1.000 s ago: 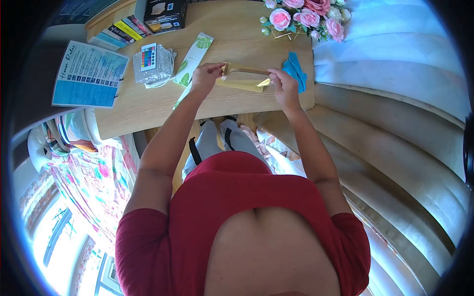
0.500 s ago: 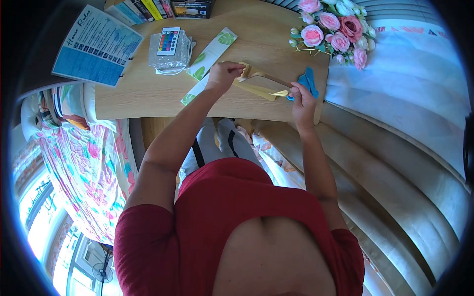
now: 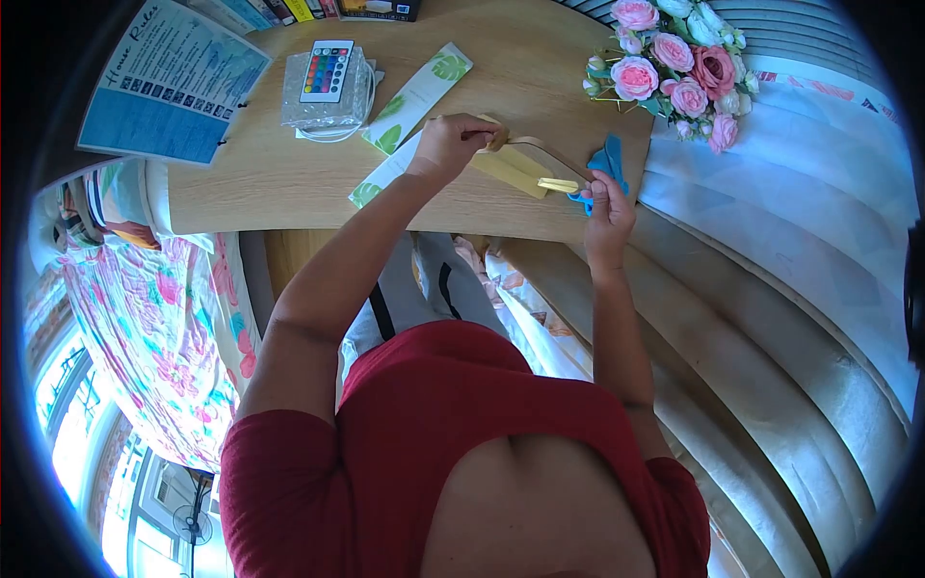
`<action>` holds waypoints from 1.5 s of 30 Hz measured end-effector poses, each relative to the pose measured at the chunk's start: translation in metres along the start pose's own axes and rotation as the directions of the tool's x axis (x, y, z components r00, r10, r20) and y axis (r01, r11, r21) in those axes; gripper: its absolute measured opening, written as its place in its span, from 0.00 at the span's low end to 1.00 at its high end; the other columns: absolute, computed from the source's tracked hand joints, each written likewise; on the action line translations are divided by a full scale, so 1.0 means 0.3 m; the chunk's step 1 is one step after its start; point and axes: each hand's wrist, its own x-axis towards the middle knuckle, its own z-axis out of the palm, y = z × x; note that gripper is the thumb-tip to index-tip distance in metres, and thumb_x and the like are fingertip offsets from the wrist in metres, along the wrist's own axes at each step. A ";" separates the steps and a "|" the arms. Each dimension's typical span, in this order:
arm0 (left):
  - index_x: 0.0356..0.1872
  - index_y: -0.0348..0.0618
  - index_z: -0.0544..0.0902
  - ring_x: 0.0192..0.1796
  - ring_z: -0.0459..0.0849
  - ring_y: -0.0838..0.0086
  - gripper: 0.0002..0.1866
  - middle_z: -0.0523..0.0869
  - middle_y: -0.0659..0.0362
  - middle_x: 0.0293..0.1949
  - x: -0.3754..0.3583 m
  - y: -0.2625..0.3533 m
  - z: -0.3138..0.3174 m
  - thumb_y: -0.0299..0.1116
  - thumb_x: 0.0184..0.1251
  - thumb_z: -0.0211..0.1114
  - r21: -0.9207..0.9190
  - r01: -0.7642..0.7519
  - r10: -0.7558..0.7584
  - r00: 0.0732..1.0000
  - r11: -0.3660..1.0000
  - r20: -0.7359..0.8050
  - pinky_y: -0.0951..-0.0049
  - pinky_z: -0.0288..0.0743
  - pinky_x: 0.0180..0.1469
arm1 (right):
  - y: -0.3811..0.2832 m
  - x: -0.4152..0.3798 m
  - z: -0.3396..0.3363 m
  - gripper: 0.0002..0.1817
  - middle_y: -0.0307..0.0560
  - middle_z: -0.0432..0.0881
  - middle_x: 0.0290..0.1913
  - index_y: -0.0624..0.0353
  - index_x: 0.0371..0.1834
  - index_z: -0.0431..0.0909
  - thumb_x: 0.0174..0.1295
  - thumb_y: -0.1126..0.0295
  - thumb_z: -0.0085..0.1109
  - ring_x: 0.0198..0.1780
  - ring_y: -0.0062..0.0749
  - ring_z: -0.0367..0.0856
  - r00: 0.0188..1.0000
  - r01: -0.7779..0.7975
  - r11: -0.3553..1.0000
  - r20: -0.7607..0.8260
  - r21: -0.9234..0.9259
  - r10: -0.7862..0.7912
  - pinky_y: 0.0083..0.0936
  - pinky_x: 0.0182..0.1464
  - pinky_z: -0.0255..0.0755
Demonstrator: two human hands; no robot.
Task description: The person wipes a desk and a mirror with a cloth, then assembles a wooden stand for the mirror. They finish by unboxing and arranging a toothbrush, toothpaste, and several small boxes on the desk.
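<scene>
A gold ribbon (image 3: 541, 146) stretches between my two hands over the table. My left hand (image 3: 451, 149) pinches its bunched end, while my right hand (image 3: 609, 220) grips the other end, with a shiny yellow tail (image 3: 558, 185) sticking out to the left of the fingers. Beneath the ribbon, a flat yellow strip (image 3: 515, 174) lies on the table. Just behind my right hand are blue-handled scissors (image 3: 607, 166), partly covered by the fingers. White strips with green leaf prints (image 3: 421, 96) lie near my left hand, one partly under the wrist.
On the wooden table (image 3: 279, 197), a remote (image 3: 327, 71) rests on a bubble-wrapped package (image 3: 301, 114). A House Rules sheet (image 3: 173, 82) stands at the left, books (image 3: 255, 12) at the back. Pink and white flowers (image 3: 674, 72) fill the back right corner; a padded seat (image 3: 732, 318) is alongside.
The view has shifted slightly. My right hand has moved a little right and down, and my left hand has turned over the bunched ribbon end, covering more of it.
</scene>
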 end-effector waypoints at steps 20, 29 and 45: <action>0.43 0.41 0.85 0.35 0.82 0.80 0.11 0.87 0.57 0.34 -0.014 -0.010 -0.003 0.25 0.58 0.65 -0.163 0.086 -0.077 0.995 0.983 0.060 0.81 0.74 0.41 | -0.043 -0.001 0.003 0.10 0.42 0.79 0.31 0.65 0.44 0.78 0.67 0.71 0.51 0.34 0.21 0.76 1.000 -0.007 0.999 0.003 -0.039 0.008 0.18 0.40 0.70; 0.45 0.38 0.84 0.36 0.84 0.79 0.13 0.87 0.55 0.36 -0.044 0.027 -0.007 0.28 0.58 0.67 -0.024 0.045 -0.043 0.998 0.999 0.053 0.81 0.77 0.41 | -0.060 -0.006 0.002 0.11 0.48 0.82 0.38 0.63 0.44 0.79 0.65 0.68 0.55 0.40 0.32 0.79 0.998 0.059 0.997 0.021 -0.043 -0.058 0.24 0.45 0.71; 0.44 0.34 0.82 0.37 0.87 0.68 0.16 0.86 0.49 0.36 -0.106 0.005 0.074 0.29 0.54 0.67 0.125 -0.185 0.202 0.969 0.975 -0.142 0.74 0.82 0.39 | -0.034 -0.019 0.002 0.11 0.48 0.82 0.39 0.63 0.43 0.80 0.65 0.67 0.55 0.39 0.29 0.79 0.999 0.047 0.998 0.025 0.034 -0.048 0.21 0.45 0.70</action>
